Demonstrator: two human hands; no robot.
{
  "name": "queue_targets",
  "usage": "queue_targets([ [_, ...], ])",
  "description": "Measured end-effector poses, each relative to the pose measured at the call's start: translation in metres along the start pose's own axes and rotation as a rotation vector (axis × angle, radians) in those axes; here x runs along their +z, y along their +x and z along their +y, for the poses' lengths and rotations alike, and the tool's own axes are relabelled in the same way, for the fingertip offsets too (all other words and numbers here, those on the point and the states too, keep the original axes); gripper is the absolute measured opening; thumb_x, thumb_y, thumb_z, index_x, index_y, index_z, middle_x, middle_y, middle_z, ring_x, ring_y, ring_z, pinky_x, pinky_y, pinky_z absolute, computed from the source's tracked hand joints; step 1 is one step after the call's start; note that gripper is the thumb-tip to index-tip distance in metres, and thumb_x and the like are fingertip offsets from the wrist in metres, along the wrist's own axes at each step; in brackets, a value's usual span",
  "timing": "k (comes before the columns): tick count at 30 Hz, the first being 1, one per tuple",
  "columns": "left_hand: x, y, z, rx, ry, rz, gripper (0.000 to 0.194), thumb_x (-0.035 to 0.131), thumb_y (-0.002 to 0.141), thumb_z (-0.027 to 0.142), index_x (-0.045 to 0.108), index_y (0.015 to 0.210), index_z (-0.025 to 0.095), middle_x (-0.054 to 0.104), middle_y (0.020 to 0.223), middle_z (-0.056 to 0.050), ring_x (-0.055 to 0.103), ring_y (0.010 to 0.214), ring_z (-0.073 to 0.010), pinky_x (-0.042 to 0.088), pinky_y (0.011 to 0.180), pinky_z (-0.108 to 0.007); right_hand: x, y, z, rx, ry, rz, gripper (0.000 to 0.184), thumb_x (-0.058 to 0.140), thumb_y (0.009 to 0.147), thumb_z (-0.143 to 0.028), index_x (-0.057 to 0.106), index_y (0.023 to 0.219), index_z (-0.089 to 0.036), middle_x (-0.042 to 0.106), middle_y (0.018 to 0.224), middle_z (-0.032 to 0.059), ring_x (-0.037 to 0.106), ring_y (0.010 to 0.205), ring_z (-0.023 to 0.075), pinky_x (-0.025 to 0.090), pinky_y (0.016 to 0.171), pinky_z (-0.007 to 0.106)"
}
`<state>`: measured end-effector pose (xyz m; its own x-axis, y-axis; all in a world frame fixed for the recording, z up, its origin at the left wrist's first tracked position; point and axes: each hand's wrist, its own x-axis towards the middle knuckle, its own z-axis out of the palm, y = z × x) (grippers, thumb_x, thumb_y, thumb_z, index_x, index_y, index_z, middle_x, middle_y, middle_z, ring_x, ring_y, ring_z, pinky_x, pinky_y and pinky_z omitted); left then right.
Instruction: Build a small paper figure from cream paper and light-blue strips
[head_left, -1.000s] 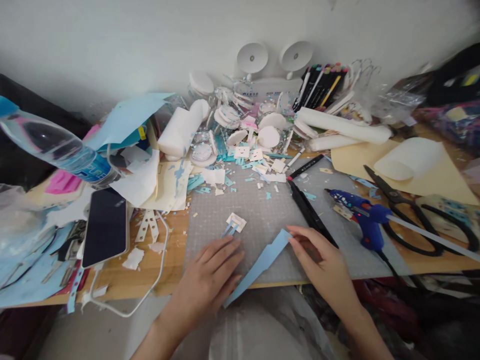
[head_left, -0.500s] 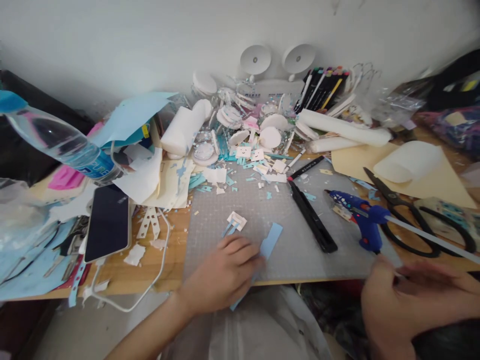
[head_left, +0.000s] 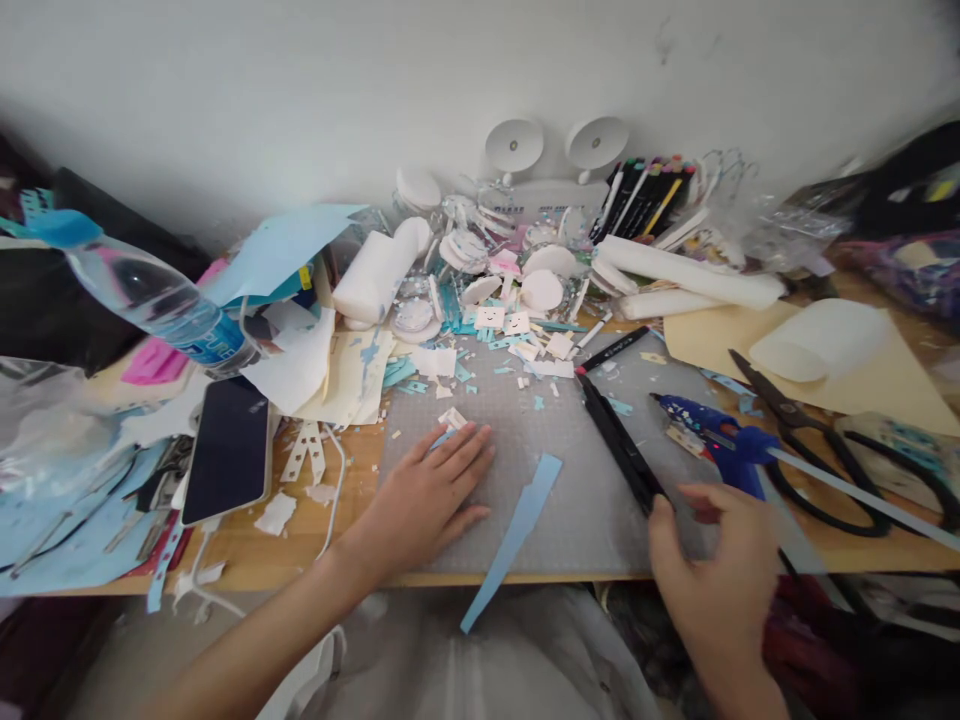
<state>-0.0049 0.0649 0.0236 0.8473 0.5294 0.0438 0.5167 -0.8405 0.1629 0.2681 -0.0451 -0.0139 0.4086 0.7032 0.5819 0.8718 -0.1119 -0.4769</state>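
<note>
My left hand [head_left: 435, 490] lies flat on the grey cutting mat [head_left: 517, 410], fingers stretched out. It partly covers a small white piece [head_left: 451, 418] with blue paper strips. To its right, a light blue paper strip [head_left: 517, 530] with a stepped edge lies loose, its lower end past the table edge. My right hand [head_left: 712, 570] is at the near end of a black utility knife [head_left: 619, 440], thumb at the knife's end, the other fingers curled but apart from the thumb. The knife still lies on the mat.
A blue glue gun [head_left: 712, 435] and large black scissors [head_left: 810, 425] lie at the right. Paper scraps and white discs [head_left: 540, 290] crowd the back. A phone [head_left: 229, 450] and a tilted water bottle [head_left: 157, 290] are at the left.
My right hand let go of the blue strip, swung out right, then came back to the knife. My left hand moved off the strip, leftward onto the white piece.
</note>
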Motion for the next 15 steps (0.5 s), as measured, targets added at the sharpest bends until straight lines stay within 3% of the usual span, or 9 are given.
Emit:
queue_targets([
  [4,-0.007,0.005,0.006,0.147,-0.103,-0.008,0.054,0.043,0.098,0.041,0.038,0.146,0.015,0.032,0.158,-0.009,0.024,0.147,-0.024,0.017,0.121,-0.044,0.017,0.008,-0.003,-0.101,-0.172,-0.142,0.033,0.051,0.09,-0.041,0.055,0.11,-0.014,0.059,0.102,0.0173,0.052,0.098,0.0334,0.042,0.081,0.049],
  [8,0.0,0.006,0.016,0.285,-0.218,-0.065,0.058,0.043,0.098,0.043,0.035,0.148,0.015,0.039,0.154,-0.009,0.028,0.146,-0.0241,0.018,0.12,-0.045,0.023,0.011,0.007,-0.148,-0.182,-0.192,0.033,0.044,0.094,-0.038,0.057,0.111,-0.013,0.062,0.096,0.016,0.055,0.092,0.0313,0.044,0.078,0.046],
  [12,0.007,0.002,0.023,0.198,-0.179,-0.054,0.059,0.042,0.097,0.049,0.039,0.146,0.016,0.046,0.149,-0.009,0.039,0.138,-0.0278,0.019,0.118,-0.049,0.002,0.016,0.0,-0.136,-0.072,-0.116,0.032,0.049,0.094,-0.038,0.061,0.111,-0.015,0.065,0.1,0.0146,0.058,0.097,0.0308,0.045,0.087,0.048],
  [15,0.012,-0.004,0.034,0.081,-0.103,-0.002,0.06,0.039,0.097,0.053,0.044,0.142,0.014,0.052,0.144,-0.011,0.045,0.131,-0.0297,0.02,0.117,-0.049,-0.021,0.023,-0.018,0.038,-0.045,0.0,0.034,0.063,0.087,-0.041,0.065,0.111,-0.018,0.067,0.102,0.0132,0.062,0.097,0.0316,0.047,0.088,0.049],
])
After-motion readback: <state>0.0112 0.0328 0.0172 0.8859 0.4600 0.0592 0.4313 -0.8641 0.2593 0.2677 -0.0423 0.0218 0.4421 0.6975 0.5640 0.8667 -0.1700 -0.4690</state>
